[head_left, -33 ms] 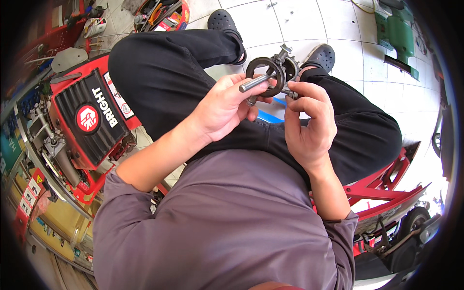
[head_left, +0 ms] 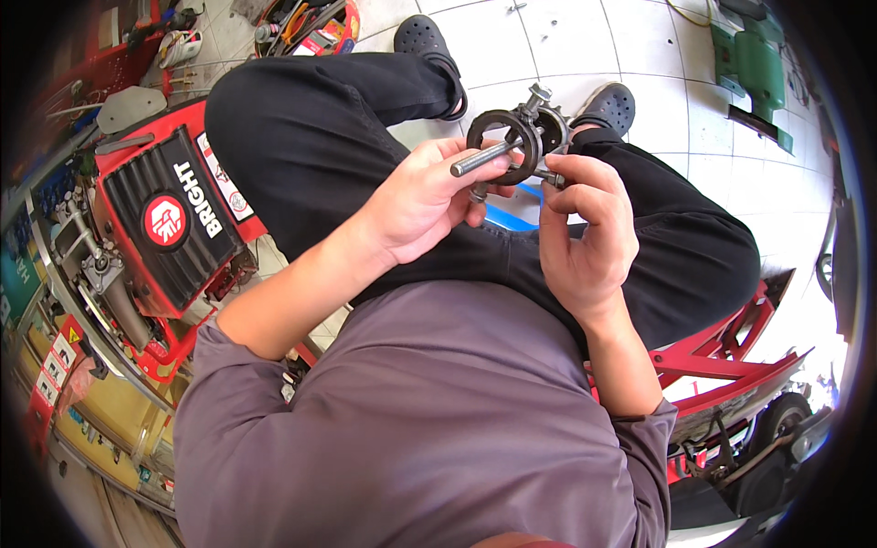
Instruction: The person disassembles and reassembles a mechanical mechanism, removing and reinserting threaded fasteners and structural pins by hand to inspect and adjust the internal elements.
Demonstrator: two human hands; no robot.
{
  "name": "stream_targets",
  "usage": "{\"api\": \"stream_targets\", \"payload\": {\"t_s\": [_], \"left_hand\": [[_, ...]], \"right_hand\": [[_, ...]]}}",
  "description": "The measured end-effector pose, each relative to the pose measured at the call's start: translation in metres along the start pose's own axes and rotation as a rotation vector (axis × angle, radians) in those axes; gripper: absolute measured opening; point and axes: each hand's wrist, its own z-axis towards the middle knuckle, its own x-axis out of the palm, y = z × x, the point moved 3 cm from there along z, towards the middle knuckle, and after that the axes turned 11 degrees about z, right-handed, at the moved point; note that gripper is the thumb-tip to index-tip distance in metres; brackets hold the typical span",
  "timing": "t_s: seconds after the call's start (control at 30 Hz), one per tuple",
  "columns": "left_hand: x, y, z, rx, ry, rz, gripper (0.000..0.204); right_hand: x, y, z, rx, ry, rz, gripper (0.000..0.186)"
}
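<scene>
Head view: your left hand (head_left: 422,198) grips the dark ring-shaped metal tool (head_left: 532,155), thumb against its steel rod (head_left: 480,159). Your right hand (head_left: 592,224) pinches the bolt (head_left: 552,176) at the tool's right side. Tool located above your lap, between the knees. Green machine (head_left: 758,68) noted on the tiled floor (head_left: 653,100), upper right.

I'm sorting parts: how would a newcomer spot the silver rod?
Find the black trousers, then the left hand between the knees. At its thumb, the silver rod juts left past a dark ring. Unlike the ring, it is straight and shiny.
</scene>
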Motion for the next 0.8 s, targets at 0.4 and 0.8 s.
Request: {"api": "stream_targets", "payload": {"t_s": [0.4,0.8], "left_hand": [[-0.014,0.004,0.005,-0.096,-0.026,0.131,0.021],[-0.025,0.017,0.016,-0.042,-0.046,0.129,0.016]], "right_hand": [[0.005,-0.011,0.000,-0.074,0.112,-0.013,0.028],[0.013,-0.025,-0.001,0.141,0.023,-0.020,0.022]]}}
